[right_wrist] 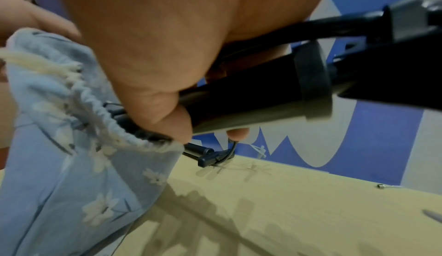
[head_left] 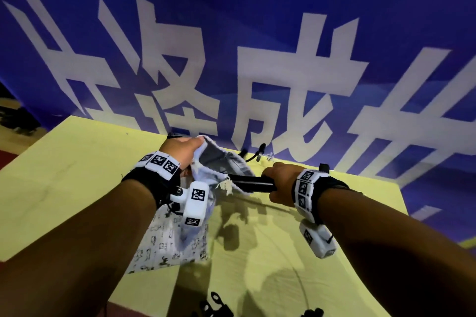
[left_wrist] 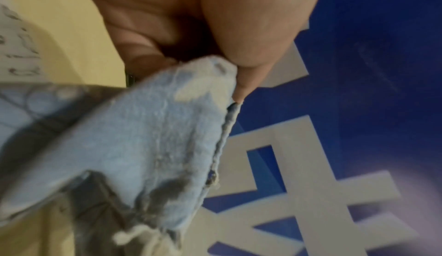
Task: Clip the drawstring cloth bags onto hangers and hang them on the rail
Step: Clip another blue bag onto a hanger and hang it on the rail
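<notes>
Fingers curled tight on both sides: the left hand (head_left: 185, 150) pinches the top hem of the blue floral bag (head_left: 219, 165) between thumb and fingertips (left_wrist: 241, 88), the cloth hanging below them over the yellow table (head_left: 64, 175). The right hand (head_left: 279, 181) wraps round the black hanger (head_left: 251, 183), its bar running from the fist to the bag's gathered mouth. Right wrist view shows the hanger's clip (right_wrist: 208, 159) just beyond the fingertips, near the drawstring (right_wrist: 40, 63). Head view alone shows a second, white printed bag (head_left: 167, 247) lying flat under the left wrist.
</notes>
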